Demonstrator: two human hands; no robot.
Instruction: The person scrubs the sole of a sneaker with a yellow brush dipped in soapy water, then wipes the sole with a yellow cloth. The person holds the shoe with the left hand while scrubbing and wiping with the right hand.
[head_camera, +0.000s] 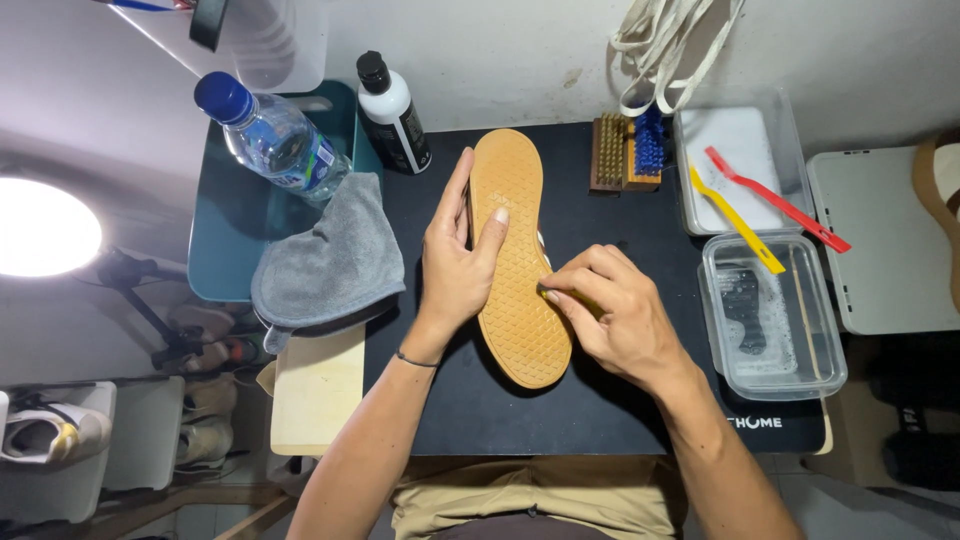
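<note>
We see a shoe turned sole-up, its tan rubber outsole with diamond tread (516, 262), held above the black work mat (600, 400) at mid-table. Our left hand (458, 262) grips it along the left edge, fingers wrapped, index fingertip pressed flat on the tread. Our right hand (612, 312) meets the sole's right edge, fingers pinched together on a small yellowish object we cannot identify; most of it is hidden under the fingertips. The shoe's upper is hidden below the sole; only a sliver of white shows at the right edge.

Just left: a grey folded cloth (330, 262) draped over the edge of a teal tray (225, 235), with a clear plastic water bottle with blue cap (268, 135) lying tilted on it. Behind the toe stands a white-and-black bottle with black cap (393, 115). Right of the toe: a wooden brush with brass bristles (608, 152) beside a blue-bristled brush (648, 148). Further right, a clear plastic container of water (770, 315) with a dark brush submerged, blurred by the water; a yellow-handled brush (735, 220) and a red-handled brush (778, 200) lie across a clear lid (735, 140). White laces (665, 45) hang at the wall, cut off above. A bright round lamp (42, 227) glares at left.
</note>
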